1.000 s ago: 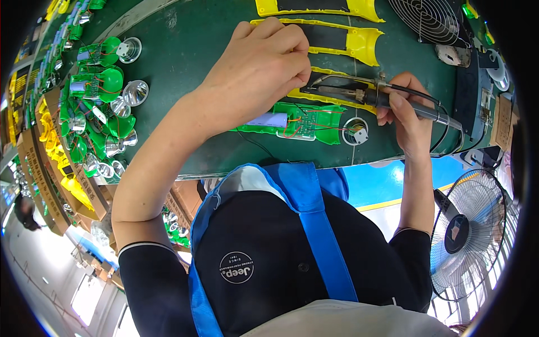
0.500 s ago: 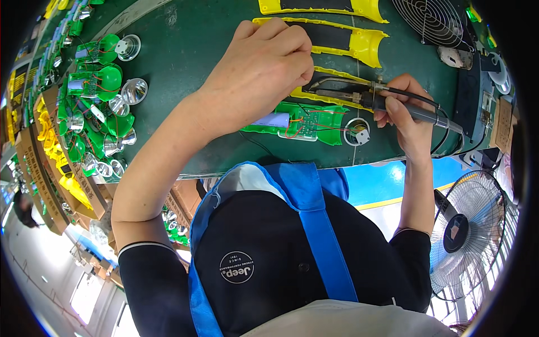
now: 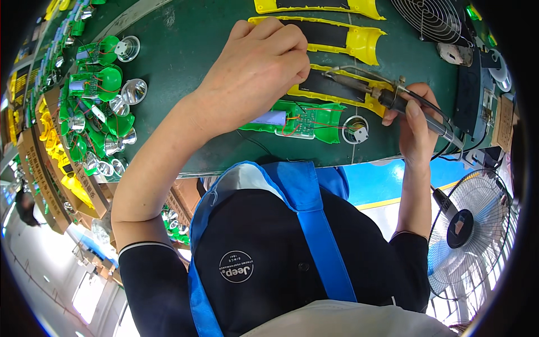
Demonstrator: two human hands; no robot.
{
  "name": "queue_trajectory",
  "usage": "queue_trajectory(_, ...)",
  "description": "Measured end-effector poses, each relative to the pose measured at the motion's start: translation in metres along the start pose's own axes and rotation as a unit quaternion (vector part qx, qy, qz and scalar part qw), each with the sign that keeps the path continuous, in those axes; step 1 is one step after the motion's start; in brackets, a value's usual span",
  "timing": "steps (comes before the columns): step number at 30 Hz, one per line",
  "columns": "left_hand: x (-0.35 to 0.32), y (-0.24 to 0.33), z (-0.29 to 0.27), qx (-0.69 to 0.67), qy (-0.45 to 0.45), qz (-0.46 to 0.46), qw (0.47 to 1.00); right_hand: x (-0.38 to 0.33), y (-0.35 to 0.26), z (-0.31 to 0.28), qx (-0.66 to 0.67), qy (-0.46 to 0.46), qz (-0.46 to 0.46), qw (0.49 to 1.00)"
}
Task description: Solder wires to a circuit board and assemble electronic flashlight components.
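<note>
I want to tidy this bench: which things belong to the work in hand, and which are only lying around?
Likely in the work:
soldering iron, in the right hand
yellow half-shells; the nearest lies beneath the soldering iron
green casing with circuit board and wired reflector, close to the left hand

Likely aside:
green assemblies, left
round wire guard, upper right
caged fan, lower right

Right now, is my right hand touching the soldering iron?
Touching. The head view shows it: the thumb of the right hand lies against the handle of the soldering iron, with no gap.
</note>
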State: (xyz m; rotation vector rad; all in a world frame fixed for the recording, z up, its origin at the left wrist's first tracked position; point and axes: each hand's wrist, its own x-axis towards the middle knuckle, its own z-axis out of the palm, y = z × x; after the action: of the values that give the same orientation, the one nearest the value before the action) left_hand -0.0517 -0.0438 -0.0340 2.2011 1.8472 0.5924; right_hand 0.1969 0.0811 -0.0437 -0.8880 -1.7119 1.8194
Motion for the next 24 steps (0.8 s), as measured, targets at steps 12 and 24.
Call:
queue_trajectory(12, 0.004, 0.004, -0.005, -0.005, -0.018, 0.002, 1.000, -0.005, 0.024, 0.005, 0.045, 0.042, -0.115, 0.991)
queue_trajectory(24, -0.001, 0.028, -0.011, -0.044, 0.034, 0.012, 0.998, -0.004, 0.031, 0.004, 0.066, 0.085, -0.165, 0.980)
